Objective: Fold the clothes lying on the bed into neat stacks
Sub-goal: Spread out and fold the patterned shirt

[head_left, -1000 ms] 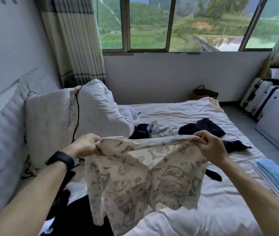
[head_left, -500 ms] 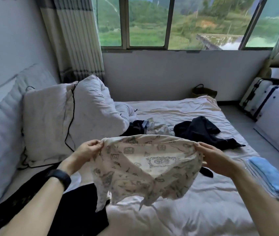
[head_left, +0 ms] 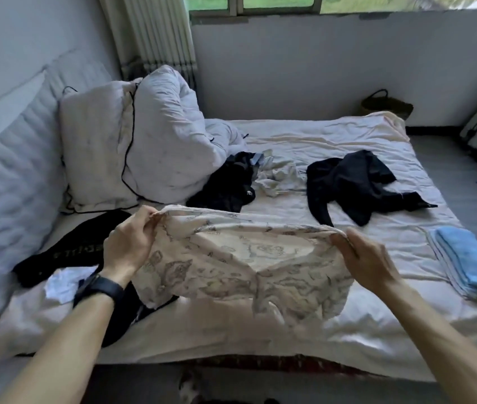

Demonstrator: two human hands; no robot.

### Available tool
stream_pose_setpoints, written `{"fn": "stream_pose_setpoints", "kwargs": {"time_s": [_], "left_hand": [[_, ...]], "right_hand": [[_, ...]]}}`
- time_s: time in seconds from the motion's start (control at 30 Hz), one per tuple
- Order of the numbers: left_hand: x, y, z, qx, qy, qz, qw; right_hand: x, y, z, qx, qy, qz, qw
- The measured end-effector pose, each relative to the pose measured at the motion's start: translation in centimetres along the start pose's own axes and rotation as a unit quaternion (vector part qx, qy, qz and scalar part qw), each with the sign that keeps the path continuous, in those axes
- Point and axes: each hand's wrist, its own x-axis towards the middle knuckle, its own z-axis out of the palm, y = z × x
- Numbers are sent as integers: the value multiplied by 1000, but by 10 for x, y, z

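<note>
Now lowered from a second ago, the printed shorts [head_left: 240,266] stretch between the left hand [head_left: 128,243] and right hand [head_left: 368,258], each pinching a waistband corner, hems reaching the bed [head_left: 348,141] beneath them, likely ready to lay flat for folding.

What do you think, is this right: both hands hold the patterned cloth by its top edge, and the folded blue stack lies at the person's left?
One error: in the head view the folded blue stack lies at the person's right. The left hand and right hand do hold the patterned cloth by its top edge.
</note>
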Motion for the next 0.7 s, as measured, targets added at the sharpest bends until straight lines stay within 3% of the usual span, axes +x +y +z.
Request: {"fn": "stream_pose_setpoints", "kwargs": {"time_s": [0.2,0.43,0.7], "left_hand": [[-20,5,-8,-12,27,-25,999],[-33,6,-30,-93,0,-47,995],[27,1,-18,-46,-73,-43,995]], "right_hand": [[-20,2,-17,47,-80,75,993],[-26,-5,-41,254,-102,115,955],[24,6,-38,160,-94,93,978]]}}
